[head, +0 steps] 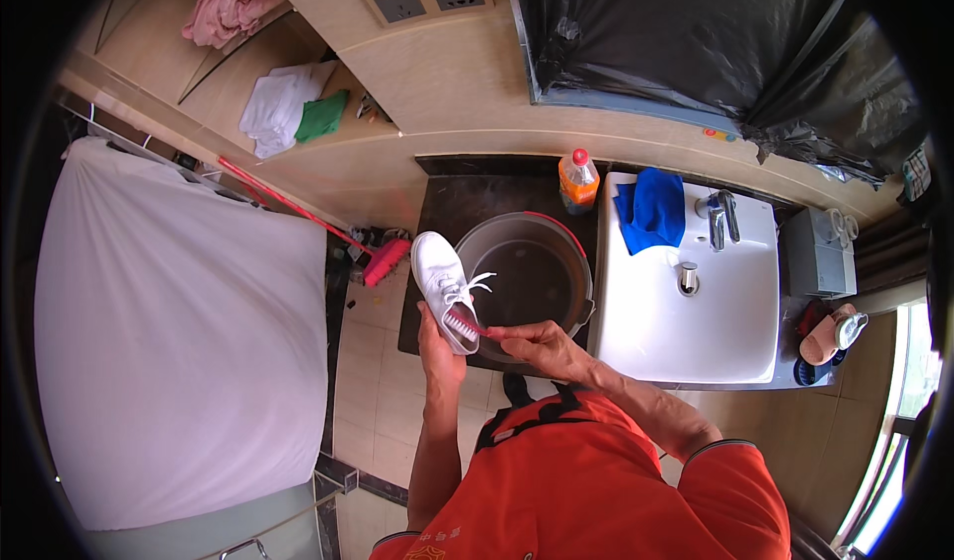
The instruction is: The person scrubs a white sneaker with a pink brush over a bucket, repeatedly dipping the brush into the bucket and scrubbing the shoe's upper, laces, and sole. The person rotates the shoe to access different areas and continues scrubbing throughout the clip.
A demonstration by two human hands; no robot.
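A white lace-up canvas shoe (pixel 434 263) is held in my left hand (pixel 440 347), its toe pointing away from me and its laces hanging loose to the right. My right hand (pixel 544 344) grips the handle of a red scrubbing brush (pixel 463 323) with white bristles. The bristles lie at the shoe's opening near the heel; whether they press on the lining I cannot tell. Just beyond and right of the shoe, a grey bucket (pixel 531 221) stands on the dark countertop (pixel 466 191), with what looks like dark water inside.
Right of the bucket is a white washbasin (pixel 633 321) with a chrome faucet (pixel 719 217) and a blue cloth (pixel 652 210) on its rim. A plastic bottle (pixel 580 182) stands behind the bucket. A red broom (pixel 384 262) leans at the left, near a white sheet (pixel 186 336).
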